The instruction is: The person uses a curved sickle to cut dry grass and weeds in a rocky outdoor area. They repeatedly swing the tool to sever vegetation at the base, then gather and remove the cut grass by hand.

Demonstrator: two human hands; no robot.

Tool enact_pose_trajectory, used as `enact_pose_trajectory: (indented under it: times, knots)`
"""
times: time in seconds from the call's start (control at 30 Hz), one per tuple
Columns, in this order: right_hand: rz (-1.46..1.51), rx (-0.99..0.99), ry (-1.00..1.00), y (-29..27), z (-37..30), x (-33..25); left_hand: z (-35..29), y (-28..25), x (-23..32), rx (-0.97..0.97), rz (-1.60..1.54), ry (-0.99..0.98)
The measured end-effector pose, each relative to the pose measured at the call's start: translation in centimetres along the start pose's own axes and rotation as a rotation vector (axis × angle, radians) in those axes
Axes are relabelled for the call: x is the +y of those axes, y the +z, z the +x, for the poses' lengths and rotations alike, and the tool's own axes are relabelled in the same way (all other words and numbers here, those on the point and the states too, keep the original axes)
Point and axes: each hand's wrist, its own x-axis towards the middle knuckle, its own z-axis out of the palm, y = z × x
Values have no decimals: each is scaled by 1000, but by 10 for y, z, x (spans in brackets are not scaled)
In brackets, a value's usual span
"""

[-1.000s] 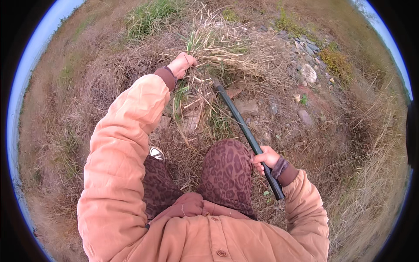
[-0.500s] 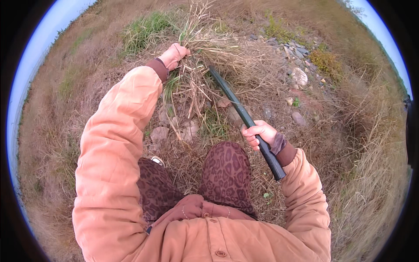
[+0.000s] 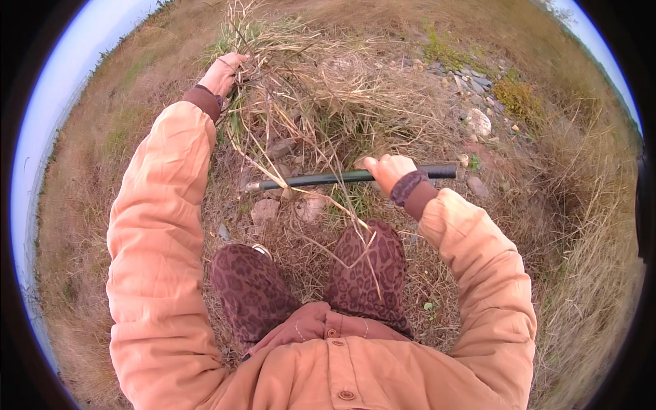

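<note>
My left hand (image 3: pixel 227 74) is closed round a bunch of long dry grass (image 3: pixel 273 75) at the upper left, with loose stalks fanning out to the right and hanging down. Below and to the right, my right hand (image 3: pixel 392 171) grips a dark green tool handle (image 3: pixel 321 179) near its black end. The handle lies almost level across the view, in front of my knees. Its far left end is paler, and any blade there cannot be made out. A few bent stalks cross over the handle and hang down to my right knee.
Rounded stones (image 3: pixel 312 207) lie in the grass under the handle. Grey rock pieces (image 3: pixel 475 82) and a pale stone (image 3: pixel 479 122) are at the upper right, beside a yellowish low plant (image 3: pixel 517 94). Tall dry grass (image 3: pixel 581 273) surrounds the spot.
My left hand has moved left and slightly up with the grass bunch. My right hand has risen, and the handle has swung from a steep slant to nearly level, its tip now to the left.
</note>
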Motion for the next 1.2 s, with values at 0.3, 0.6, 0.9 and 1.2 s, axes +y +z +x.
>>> enact_pose_trajectory:
  times: [0.3,0.6,0.9,1.2]
  knots:
    - [-278,164,766,-105,-43,195,-19,-101,58,-60,69,193]
    - [-395,-74,1074,-120,-202,251,-28,-185,102,-123,148,477]
    - [566,321,1163,-60,-228,268,-104,-258,132,304,296,583]
    - [213,404,380,-58,-121,140,-159,-249,134,545,50,307]
